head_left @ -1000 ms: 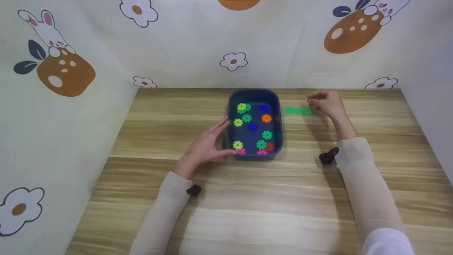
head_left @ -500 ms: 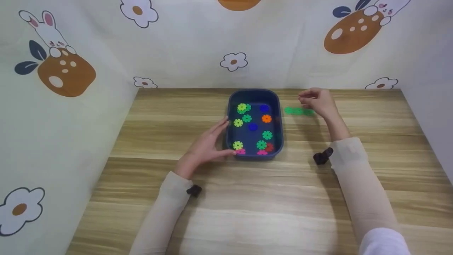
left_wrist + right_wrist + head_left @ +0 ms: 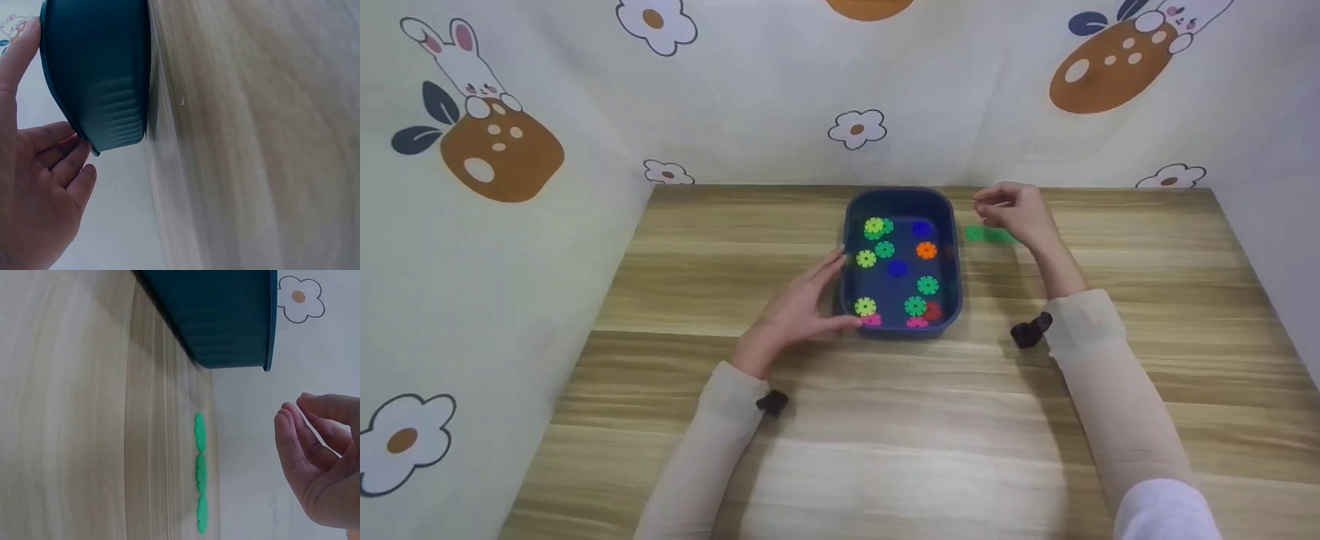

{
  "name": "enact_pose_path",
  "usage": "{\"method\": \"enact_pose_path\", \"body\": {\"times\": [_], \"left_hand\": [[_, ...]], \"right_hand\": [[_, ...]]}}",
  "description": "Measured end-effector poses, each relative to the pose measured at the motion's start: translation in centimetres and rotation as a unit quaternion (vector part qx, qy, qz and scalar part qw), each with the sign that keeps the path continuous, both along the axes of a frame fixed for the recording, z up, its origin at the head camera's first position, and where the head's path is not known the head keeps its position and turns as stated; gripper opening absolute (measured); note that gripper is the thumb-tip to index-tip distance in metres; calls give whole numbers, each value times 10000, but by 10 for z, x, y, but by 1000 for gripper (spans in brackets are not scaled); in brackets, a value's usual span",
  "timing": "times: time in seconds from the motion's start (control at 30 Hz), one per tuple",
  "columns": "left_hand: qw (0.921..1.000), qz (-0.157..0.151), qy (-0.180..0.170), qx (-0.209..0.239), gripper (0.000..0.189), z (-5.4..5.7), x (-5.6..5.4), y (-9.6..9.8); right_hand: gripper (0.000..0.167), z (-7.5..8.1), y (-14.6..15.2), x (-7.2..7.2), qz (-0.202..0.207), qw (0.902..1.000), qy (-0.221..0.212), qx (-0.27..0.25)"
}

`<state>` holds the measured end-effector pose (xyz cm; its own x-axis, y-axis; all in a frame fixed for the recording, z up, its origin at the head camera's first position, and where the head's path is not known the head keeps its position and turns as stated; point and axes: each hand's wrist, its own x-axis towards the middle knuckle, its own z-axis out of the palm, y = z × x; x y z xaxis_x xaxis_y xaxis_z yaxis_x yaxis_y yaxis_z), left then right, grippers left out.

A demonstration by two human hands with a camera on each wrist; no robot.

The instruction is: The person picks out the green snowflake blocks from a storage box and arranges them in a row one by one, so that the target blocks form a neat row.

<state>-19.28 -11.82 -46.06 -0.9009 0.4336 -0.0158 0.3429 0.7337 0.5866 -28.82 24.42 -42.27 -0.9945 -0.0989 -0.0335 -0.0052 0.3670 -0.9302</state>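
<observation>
A dark blue plastic bin (image 3: 901, 334) stands on the table with toothed plastic discs lying inside it. My left hand (image 3: 799, 311) touches the bin's left side, its thumb at the near left corner and its fingertips along the rim; the left wrist view shows the left hand (image 3: 48, 180) with fingertips against the rim. Right of the bin, three green discs (image 3: 201, 473) lie flat in a row. Above that row is my right hand (image 3: 1020, 214), thumb and fingertips close together. In the right wrist view nothing shows between the fingertips of the right hand (image 3: 320, 461).
Inside the bin are yellow-green discs (image 3: 866, 259), an orange disc (image 3: 926, 250), blue discs (image 3: 897, 268) and several others in green, pink and red. A patterned cloth (image 3: 765, 97) rises behind the wooden table (image 3: 720, 247) and along its left side.
My right hand has moved left over the green row towards the bin. The left hand, the bin and the discs have stayed in place.
</observation>
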Motion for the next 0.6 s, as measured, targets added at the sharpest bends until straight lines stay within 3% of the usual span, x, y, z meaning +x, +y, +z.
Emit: {"method": "enact_pose_path", "body": {"times": [0.6], "left_hand": [[9999, -47, 103, -119, 106, 2, 0, 0]], "right_hand": [[26, 0, -37, 0, 245, 9985, 338, 343]]}}
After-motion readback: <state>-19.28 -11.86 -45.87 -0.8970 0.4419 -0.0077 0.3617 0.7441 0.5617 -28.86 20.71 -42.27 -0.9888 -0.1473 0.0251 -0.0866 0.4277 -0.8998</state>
